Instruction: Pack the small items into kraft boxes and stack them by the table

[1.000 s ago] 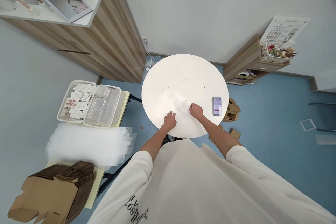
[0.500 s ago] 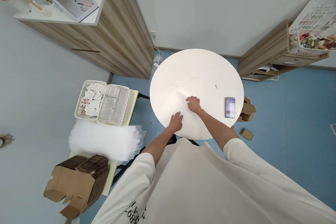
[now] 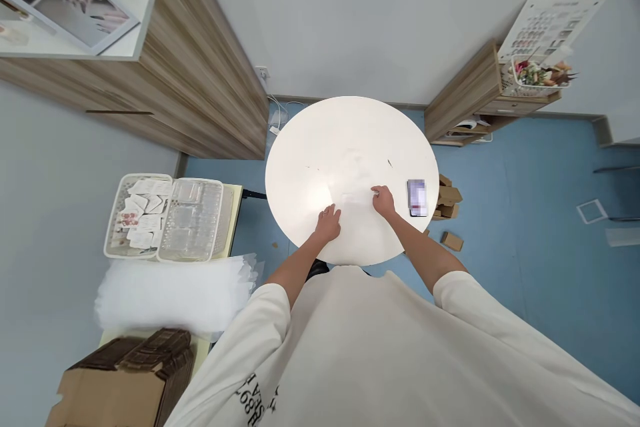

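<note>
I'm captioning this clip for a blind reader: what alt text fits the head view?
Seen from above, a person's left hand and right hand rest on a round white table, a faint clear item between them. A phone lies to the right; a basket of cards sits on a side table.

A small packing workroom, probably for press-on nails, is suggested by flattened cartons [image 3: 125, 380], stacked clear bags [image 3: 175, 293], sorted trays [image 3: 170, 217] and a nail poster [image 3: 70, 7].
</note>
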`<action>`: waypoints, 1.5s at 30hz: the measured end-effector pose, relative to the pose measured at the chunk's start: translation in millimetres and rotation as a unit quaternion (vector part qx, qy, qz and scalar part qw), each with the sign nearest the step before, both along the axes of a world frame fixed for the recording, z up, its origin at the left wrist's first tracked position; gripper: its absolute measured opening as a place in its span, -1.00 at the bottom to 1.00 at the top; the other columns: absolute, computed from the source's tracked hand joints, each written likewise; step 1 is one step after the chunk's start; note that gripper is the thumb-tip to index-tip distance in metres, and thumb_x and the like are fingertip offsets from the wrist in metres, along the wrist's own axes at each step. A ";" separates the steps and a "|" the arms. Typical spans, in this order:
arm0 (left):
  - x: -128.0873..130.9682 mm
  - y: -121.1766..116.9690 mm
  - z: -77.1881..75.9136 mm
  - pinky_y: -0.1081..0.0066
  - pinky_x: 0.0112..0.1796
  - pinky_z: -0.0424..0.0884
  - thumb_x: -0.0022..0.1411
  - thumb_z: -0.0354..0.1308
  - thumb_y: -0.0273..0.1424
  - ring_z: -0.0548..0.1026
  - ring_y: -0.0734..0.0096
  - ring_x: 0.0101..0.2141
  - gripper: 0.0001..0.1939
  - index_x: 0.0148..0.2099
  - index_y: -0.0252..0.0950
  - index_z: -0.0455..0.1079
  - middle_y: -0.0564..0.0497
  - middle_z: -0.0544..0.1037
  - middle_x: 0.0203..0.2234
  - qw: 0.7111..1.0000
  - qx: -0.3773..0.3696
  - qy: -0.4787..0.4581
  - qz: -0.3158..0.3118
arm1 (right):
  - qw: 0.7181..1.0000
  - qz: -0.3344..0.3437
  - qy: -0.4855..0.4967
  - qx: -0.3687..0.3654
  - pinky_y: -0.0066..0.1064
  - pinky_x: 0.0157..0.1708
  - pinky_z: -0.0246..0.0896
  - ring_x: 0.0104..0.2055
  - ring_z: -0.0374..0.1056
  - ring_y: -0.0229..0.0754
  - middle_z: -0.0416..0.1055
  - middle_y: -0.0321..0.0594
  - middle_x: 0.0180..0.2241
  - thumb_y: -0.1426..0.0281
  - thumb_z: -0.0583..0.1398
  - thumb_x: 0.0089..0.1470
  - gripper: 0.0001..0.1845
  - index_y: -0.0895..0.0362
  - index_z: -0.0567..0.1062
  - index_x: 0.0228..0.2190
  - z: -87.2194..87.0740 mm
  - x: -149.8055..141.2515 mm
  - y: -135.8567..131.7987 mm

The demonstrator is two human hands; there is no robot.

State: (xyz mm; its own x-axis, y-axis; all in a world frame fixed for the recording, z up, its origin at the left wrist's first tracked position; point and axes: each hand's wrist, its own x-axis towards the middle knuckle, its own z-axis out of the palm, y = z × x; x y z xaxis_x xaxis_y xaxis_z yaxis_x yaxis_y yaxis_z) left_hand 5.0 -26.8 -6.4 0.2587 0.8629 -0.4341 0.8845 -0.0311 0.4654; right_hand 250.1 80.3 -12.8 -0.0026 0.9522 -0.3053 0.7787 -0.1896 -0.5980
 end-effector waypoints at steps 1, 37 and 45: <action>2.4 3.1 -0.6 -0.02 0.29 0.03 0.23 0.04 -0.50 0.00 -0.06 0.39 -0.41 0.30 -0.27 0.18 -0.25 0.04 0.41 1.000 0.001 -0.004 0.003 | 1.000 -0.010 -0.001 0.000 -0.22 0.02 0.30 -0.06 0.39 -0.07 0.38 -0.07 0.01 0.56 0.03 0.08 -0.52 0.11 0.52 -0.01 0.7 6.2 -1.6; -27.6 37.0 5.4 0.11 0.04 0.24 0.03 0.31 -0.26 0.31 -0.05 0.08 -0.41 0.08 -0.21 0.20 -0.18 0.34 0.00 0.984 0.043 0.061 0.161 | 0.907 0.346 -0.230 -0.072 0.21 0.27 -0.20 0.48 -0.41 0.28 -0.51 -0.10 0.48 0.34 0.15 0.16 -0.12 -0.07 -0.06 0.42 0.8 -27.8 -78.3; 8.6 39.6 41.6 0.28 -0.04 0.37 0.10 0.34 -0.18 0.41 0.25 -0.02 -0.40 0.11 -0.15 0.19 -0.09 0.30 0.05 0.951 0.051 -0.186 0.241 | 0.898 0.353 -0.237 -0.113 0.51 0.16 -0.32 0.44 -0.72 0.42 -0.70 -0.15 0.45 -0.01 0.18 0.14 0.03 -0.20 -0.27 0.42 -10.9 -45.3 -86.4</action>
